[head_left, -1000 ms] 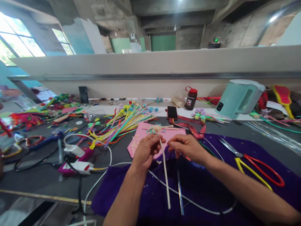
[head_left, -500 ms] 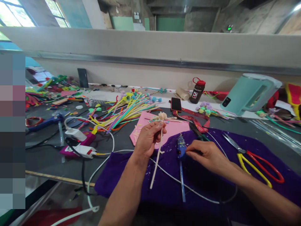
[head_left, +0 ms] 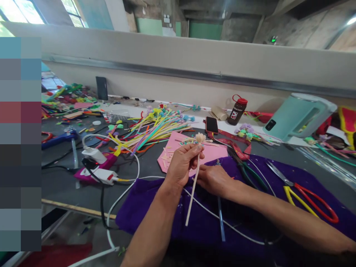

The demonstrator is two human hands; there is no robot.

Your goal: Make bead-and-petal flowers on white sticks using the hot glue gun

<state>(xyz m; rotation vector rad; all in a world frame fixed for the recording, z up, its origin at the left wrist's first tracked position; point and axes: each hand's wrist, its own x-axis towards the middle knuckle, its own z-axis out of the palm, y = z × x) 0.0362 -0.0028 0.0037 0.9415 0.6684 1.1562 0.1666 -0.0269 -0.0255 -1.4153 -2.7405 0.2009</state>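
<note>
A cream flower (head_left: 200, 138) on a long pale stem (head_left: 191, 196) is pinched near its head by my left hand (head_left: 185, 159), above a pink sheet (head_left: 217, 150) with small cut pieces. Just right of the stem, my right hand (head_left: 213, 180) has its fingertips drawn together; what they hold, if anything, is hidden or too small to name. Beneath that hand lies the glue gun, mostly covered, with its clear glue stick (head_left: 221, 218) pointing toward me on the purple cloth (head_left: 150, 207).
Red and yellow scissors (head_left: 306, 196) and green-handled pliers (head_left: 253, 174) lie at the right. Behind are a phone (head_left: 211, 125), a dark bottle (head_left: 237, 111) and a teal kettle (head_left: 299, 116). Colourful stems (head_left: 152, 129) and a power strip (head_left: 102, 168) are at the left.
My right hand has moved left from beside the glue gun to near the stem, now covering most of the gun. My left hand still holds the flower. The camera view has shifted slightly.
</note>
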